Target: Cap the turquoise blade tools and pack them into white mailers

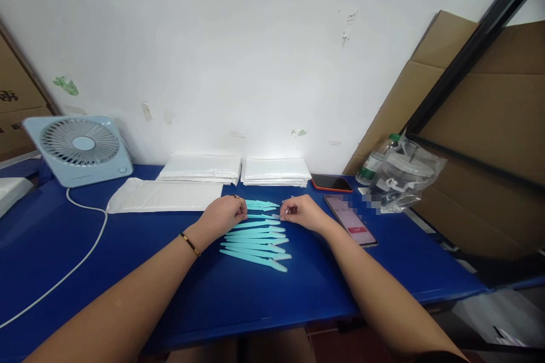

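Observation:
Several light blue plastic razor-like sticks (255, 238) lie in a row on the blue table (128, 261). My left hand (223, 212) rests at the row's far left end, fingers curled onto the handle end of one stick (260, 216). My right hand (300, 211) is at the same stick's right end, fingertips pinched on its pale tip. A ring is on my left hand and a thin bracelet (189, 244) on that wrist.
Two stacks of white flat packets (276, 171) and a long white bag (164, 195) lie behind the sticks. A small blue fan (80, 147) with a white cable stands at left. Two phones (349, 218), a clear bag with a bottle (400, 173) and cardboard boxes are at right.

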Demonstrator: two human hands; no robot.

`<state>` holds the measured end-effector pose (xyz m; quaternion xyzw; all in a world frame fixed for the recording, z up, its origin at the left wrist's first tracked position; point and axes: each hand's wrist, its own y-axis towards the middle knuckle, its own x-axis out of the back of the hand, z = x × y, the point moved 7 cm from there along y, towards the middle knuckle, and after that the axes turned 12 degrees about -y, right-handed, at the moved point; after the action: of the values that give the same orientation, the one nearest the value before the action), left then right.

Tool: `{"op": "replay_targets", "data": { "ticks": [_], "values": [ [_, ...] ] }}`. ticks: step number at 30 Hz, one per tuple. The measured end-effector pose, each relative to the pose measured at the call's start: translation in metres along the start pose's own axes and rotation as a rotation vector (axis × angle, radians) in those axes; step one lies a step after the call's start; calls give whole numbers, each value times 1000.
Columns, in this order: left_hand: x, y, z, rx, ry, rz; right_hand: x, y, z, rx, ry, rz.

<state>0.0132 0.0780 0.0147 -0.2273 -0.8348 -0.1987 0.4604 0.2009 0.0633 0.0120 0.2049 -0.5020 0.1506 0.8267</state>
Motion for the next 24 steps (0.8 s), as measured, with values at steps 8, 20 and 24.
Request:
{"op": "replay_targets", "data": {
  "ticks": [8,20,24],
  "values": [
    [-1,0,-2,23,1,4,1,0,4,-9,-33,23],
    [0,2,-4,-13,-29,-47,22,-5,-17,-75,11,-97],
    [5,4,2,-42,90,-103,37,-14,-38,-95,-120,-78]
  ]
}}
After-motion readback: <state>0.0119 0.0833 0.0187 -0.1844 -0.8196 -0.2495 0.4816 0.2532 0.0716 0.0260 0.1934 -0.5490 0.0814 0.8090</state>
